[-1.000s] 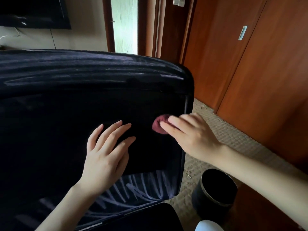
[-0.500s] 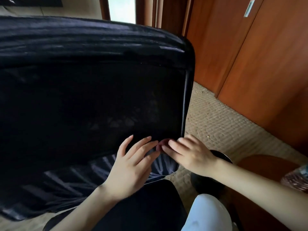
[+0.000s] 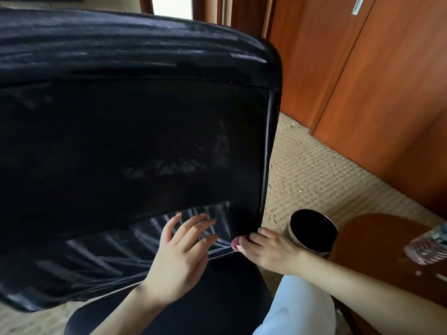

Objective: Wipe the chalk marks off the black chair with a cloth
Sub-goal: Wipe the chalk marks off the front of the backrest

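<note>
— Where's the cloth (image 3: 235, 243)?
— Bunched under the right hand (image 3: 268, 250)'s curled fingers, at the chair (image 3: 145, 141)'s five o'clock corner. Only a pink edge shows, so perhaps it's off the chalk marks (image 3: 217, 211).
— And the left hand (image 3: 180, 259)?
— Flat, fingers spread, pressing on the stripes; it could smear them.
— Anything else?
— A wide stroke might knock the cup (image 3: 313, 229) at the right hand's two o'clock.

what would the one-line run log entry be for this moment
left hand: open on chair back | right hand: pinching cloth at lower right corner | chalk marks: visible along bottom
</note>
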Demonstrator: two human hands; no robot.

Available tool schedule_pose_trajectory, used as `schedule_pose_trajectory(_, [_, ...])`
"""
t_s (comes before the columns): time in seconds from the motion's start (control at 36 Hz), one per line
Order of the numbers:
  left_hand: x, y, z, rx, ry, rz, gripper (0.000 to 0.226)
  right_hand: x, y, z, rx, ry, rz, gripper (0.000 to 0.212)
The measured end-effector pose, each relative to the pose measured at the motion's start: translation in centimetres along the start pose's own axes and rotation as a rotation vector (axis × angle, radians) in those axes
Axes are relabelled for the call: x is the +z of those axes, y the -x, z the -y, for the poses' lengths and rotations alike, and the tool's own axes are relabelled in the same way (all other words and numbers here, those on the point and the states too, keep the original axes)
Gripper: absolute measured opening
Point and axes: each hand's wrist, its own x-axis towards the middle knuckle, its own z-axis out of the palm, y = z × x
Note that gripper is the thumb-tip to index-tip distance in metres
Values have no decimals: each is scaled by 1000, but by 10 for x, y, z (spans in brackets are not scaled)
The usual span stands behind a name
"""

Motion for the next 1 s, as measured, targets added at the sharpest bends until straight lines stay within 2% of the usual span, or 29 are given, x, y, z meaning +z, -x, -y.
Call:
schedule_pose_trajectory(0.17, [-4,6,1,10,-50,27,31,-20,-11,7,34,-25,-66,19])
schedule_pose_trajectory(0.25, [-5,7,3,11,-74,30,31,-53,-44,-14,80,-18,-166,20])
schedule_pose_trajectory(0.36, [-6,7,4,-21,-68,14,31,-90,-93,-66,231,27,-290,27])
schedule_pose_trajectory(0.47, [-5,14,7,-52,-68,-7,35,-82,-104,-71,280,-20,-281,32])
schedule_pose_trajectory(0.56, [-5,20,10,-76,-94,-25,40,-55,-89,-43,233,18,-227,27])
schedule_pose_trajectory(0.69, [-9,22,13,-95,-134,-49,48,-14,-57,-15,128,37,-210,30])
schedule_pose_trajectory(0.86, [-13,23,16,-120,-152,-75,45,10,-35,0,29,3,-73,30])
schedule_pose_trajectory(1.0, [-18,27,16,-117,-162,-101,42,13,-24,12,-139,84,54,22])
